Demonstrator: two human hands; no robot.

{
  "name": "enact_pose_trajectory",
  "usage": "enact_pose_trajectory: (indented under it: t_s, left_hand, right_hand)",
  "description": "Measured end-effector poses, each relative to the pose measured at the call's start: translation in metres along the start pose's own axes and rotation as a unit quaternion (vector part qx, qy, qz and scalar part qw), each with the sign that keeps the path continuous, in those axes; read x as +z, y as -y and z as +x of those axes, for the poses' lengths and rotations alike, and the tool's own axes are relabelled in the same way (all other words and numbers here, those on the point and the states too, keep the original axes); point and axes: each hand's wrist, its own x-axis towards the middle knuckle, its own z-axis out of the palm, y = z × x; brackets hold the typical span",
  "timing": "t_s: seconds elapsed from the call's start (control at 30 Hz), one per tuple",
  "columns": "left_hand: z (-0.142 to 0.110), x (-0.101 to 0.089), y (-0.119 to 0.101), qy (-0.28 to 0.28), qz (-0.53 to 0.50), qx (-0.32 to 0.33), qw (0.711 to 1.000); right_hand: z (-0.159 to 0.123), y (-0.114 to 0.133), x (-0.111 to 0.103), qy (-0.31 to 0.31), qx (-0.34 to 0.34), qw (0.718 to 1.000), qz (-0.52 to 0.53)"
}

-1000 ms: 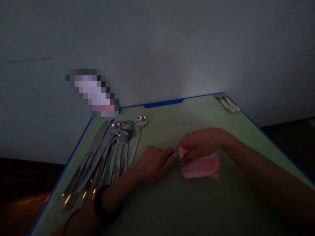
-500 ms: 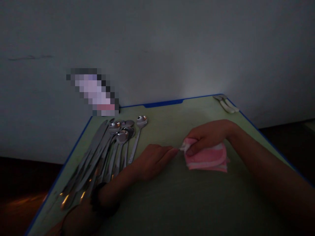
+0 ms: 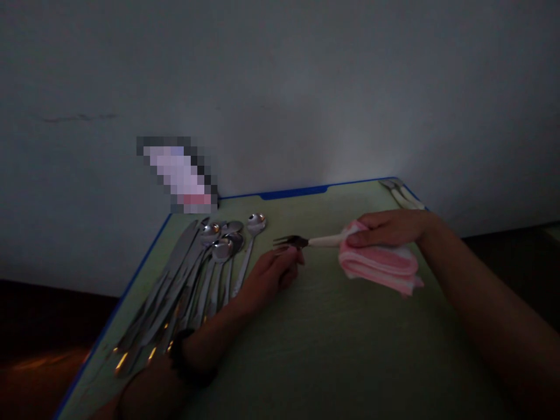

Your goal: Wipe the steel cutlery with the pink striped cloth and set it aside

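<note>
My right hand (image 3: 389,227) is closed around a folded pink and white cloth (image 3: 380,265), which wraps the end of a fork's pale handle. The fork (image 3: 326,240) points left, its metal tines over the table. Just below the tines is my left hand (image 3: 273,271), its fingers curled in; they look empty, and whether they touch the fork is hard to make out. A dark band circles my left wrist. Left of that hand lie several spoons (image 3: 222,249) and several knives (image 3: 181,248), partly hidden by my forearm.
Two forks with pale handles (image 3: 405,197) lie at the far right corner of the light green, blue-edged table (image 3: 315,338). A blurred-out object (image 3: 179,175) stands at the far left corner. Behind the table rises a grey wall (image 3: 280,87). The light is dim.
My left fingers have come off the tip they pinched and moved slightly left, now curled. My right hand has shifted slightly right with the cloth, and the fork now shows.
</note>
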Motion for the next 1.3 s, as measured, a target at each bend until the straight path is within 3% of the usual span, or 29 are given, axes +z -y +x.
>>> enact_pose_trajectory:
  t_s: [0.13, 0.27, 0.4, 0.5, 0.6, 0.8, 0.93, 1.1, 1.3]
  left_hand:
    - [0.002, 0.004, -0.004, -0.051, -0.005, 0.03, 0.998]
    - [0.003, 0.001, -0.006, -0.044, -0.023, 0.04, 0.998]
    - [0.004, 0.0, -0.002, -0.041, -0.063, 0.022, 0.997]
    - [0.006, 0.002, 0.003, -0.072, -0.136, -0.004, 0.988]
    - [0.009, 0.002, 0.004, -0.116, -0.191, -0.004, 0.975]
    - [0.006, 0.002, -0.001, -0.224, -0.213, -0.018, 0.951]
    - [0.0, 0.006, -0.003, -0.132, -0.134, 0.059, 0.98]
    - [-0.007, 0.011, -0.004, -0.073, -0.033, 0.037, 0.996]
    - [-0.009, 0.011, -0.01, -0.075, 0.013, 0.048, 0.996]
  right_hand:
    - [0.016, -0.007, 0.008, -0.051, -0.023, 0.997, 0.056]
    - [0.037, -0.011, 0.024, -0.045, -0.055, 0.991, 0.11]
    - [0.051, -0.02, 0.034, -0.042, -0.071, 0.979, 0.187]
    - [0.058, -0.031, 0.036, -0.051, -0.057, 0.964, 0.256]
    - [0.065, -0.038, 0.035, -0.096, -0.058, 0.922, 0.369]
    - [0.074, -0.03, 0.029, -0.19, -0.183, 0.796, 0.544]
    - [0.077, -0.024, 0.032, -0.21, -0.176, 0.759, 0.59]
    - [0.086, -0.026, 0.036, -0.207, -0.153, 0.742, 0.619]
    - [0.096, -0.035, 0.032, -0.238, -0.185, 0.768, 0.566]
